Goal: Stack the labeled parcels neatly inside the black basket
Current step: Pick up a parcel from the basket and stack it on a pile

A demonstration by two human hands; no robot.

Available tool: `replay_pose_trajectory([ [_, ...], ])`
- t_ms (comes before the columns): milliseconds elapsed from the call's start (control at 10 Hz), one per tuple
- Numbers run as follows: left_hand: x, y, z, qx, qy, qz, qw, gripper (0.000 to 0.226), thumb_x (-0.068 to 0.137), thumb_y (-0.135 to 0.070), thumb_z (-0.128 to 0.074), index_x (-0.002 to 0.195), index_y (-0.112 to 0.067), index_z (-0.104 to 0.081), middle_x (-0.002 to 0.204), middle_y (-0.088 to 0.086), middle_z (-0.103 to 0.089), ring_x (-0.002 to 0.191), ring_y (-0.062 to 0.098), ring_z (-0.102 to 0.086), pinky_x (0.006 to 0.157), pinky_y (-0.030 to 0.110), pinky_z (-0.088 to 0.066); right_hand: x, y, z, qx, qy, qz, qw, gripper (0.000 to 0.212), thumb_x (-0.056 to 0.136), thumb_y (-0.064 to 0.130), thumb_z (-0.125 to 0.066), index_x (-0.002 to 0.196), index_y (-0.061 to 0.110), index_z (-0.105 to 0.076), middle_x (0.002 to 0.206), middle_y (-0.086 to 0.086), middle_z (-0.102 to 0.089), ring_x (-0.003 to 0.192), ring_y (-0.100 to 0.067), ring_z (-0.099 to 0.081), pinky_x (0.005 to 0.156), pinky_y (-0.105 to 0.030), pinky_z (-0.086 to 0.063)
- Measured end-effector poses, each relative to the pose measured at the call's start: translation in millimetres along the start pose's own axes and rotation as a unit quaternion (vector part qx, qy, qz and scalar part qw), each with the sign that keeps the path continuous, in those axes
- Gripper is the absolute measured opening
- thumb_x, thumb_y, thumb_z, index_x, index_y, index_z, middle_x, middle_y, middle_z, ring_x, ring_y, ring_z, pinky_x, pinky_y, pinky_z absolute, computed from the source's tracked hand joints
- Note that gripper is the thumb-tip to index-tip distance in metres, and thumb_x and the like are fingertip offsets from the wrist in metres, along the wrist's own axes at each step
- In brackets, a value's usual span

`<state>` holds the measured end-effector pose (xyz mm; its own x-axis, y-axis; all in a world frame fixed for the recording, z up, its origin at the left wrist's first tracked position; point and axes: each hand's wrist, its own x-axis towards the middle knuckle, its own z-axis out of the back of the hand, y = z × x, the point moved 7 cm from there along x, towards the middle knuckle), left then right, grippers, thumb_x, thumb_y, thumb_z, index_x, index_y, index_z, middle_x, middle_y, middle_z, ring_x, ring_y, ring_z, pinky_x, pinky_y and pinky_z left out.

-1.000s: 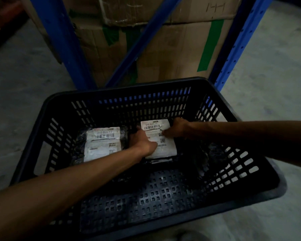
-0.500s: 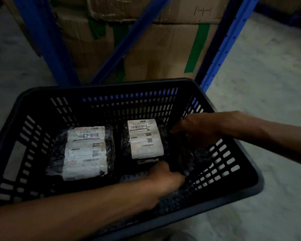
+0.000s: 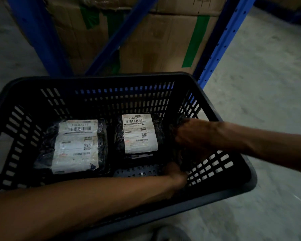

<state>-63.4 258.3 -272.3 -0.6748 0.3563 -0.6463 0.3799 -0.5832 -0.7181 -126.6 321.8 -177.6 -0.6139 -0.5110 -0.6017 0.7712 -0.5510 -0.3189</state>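
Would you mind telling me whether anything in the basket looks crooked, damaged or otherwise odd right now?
Nothing is badly off. The left parcel lies slightly skewed, its label wrinkled and peeling at the lower right corner. The middle parcel sits straighter. Both hands are on a dark bundle at the black basket's right side; too dark to judge.
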Motion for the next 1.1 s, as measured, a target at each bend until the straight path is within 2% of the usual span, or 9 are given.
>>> replay_pose_trajectory([
  [200,-45,1,52,-0.039,0.029,-0.042,0.998,0.037,0.092,-0.042,-0.057,0.101,-0.010,-0.074,0.101,0.002,-0.077,0.094,0.014,-0.073,0.076,0.013,-0.051,-6,-29,48,0.334,0.034,-0.022,0.942,0.049,0.056,0.055,-0.058,0.087,0.022,-0.074,0.078,0.004,-0.076,0.070,-0.011,-0.069,0.065,-0.032,-0.058],
  [300,-78,-11,111,-0.205,-0.009,-0.072,0.976,0.031,0.092,-0.041,-0.051,0.091,-0.022,-0.075,0.077,-0.012,-0.080,0.073,0.002,-0.074,0.067,0.019,-0.053,-8,-63,63,0.590,-0.049,-0.078,0.802,0.040,0.072,0.049,-0.055,0.087,0.019,-0.074,0.078,-0.005,-0.076,0.068,-0.012,-0.067,0.067,-0.031,-0.052],
  [400,-96,-23,165,-0.313,-0.048,-0.097,0.944,0.032,0.086,-0.044,-0.056,0.092,-0.017,-0.073,0.077,0.001,-0.075,0.073,0.017,-0.070,0.074,0.034,-0.054,0,-81,42,0.787,-0.053,-0.141,0.598,0.043,0.090,0.046,-0.050,0.092,0.012,-0.076,0.088,-0.019,-0.076,0.071,-0.024,-0.070,0.070,-0.032,-0.056],
  [500,-99,-38,193,-0.325,-0.089,-0.120,0.934,0.033,0.083,-0.030,-0.068,0.107,-0.008,-0.073,0.093,0.010,-0.077,0.077,0.020,-0.072,0.074,0.033,-0.060,19,-79,24,0.841,-0.051,-0.204,0.499,0.040,0.087,0.057,-0.055,0.078,0.020,-0.066,0.065,-0.004,-0.070,0.051,-0.019,-0.066,0.053,-0.025,-0.053],
  [600,-86,-47,205,-0.279,-0.153,-0.131,0.939,0.025,0.090,-0.010,-0.063,0.113,-0.004,-0.071,0.101,0.013,-0.077,0.069,0.015,-0.073,0.061,0.023,-0.060,35,-68,22,0.851,-0.059,-0.196,0.484,0.048,0.075,0.051,-0.075,0.106,0.014,-0.073,0.097,-0.004,-0.080,0.085,-0.022,-0.077,0.075,-0.035,-0.062],
  [700,-61,-49,210,-0.230,-0.192,-0.110,0.948,0.030,0.090,-0.001,-0.058,0.118,-0.001,-0.068,0.109,0.017,-0.073,0.088,0.027,-0.072,0.083,0.040,-0.060,44,-56,21,0.836,-0.071,-0.209,0.503,0.035,0.073,0.033,-0.083,0.097,0.009,-0.075,0.085,-0.002,-0.080,0.068,-0.015,-0.076,0.058,-0.028,-0.061],
  [800,-36,-45,214,-0.208,-0.226,-0.072,0.949,0.031,0.089,-0.006,-0.059,0.118,0.001,-0.064,0.117,0.021,-0.070,0.105,0.035,-0.069,0.094,0.048,-0.056,49,-59,10,0.818,-0.111,-0.268,0.496,0.052,0.070,0.036,-0.085,0.107,0.003,-0.072,0.100,-0.009,-0.076,0.087,-0.023,-0.074,0.072,-0.036,-0.062],
  [1000,-3,-28,188,-0.067,-0.113,0.000,0.991,0.026,0.087,-0.004,-0.053,0.113,-0.002,-0.056,0.098,0.014,-0.061,0.077,0.021,-0.060,0.049,0.018,-0.048,87,-37,3,0.703,-0.148,-0.275,0.639,0.061,0.081,0.049,-0.070,0.128,0.013,-0.062,0.128,-0.010,-0.066,0.110,-0.027,-0.066,0.097,-0.039,-0.054],
  [1100,5,-22,188,0.004,-0.122,-0.002,0.993,0.049,0.090,-0.009,-0.048,0.138,-0.003,-0.047,0.136,0.016,-0.055,0.118,0.029,-0.058,0.096,0.032,-0.053,100,-40,-1,0.712,-0.140,-0.244,0.643,0.044,0.087,0.047,-0.064,0.119,0.016,-0.066,0.127,-0.012,-0.067,0.109,-0.029,-0.067,0.098,-0.044,-0.054],
])
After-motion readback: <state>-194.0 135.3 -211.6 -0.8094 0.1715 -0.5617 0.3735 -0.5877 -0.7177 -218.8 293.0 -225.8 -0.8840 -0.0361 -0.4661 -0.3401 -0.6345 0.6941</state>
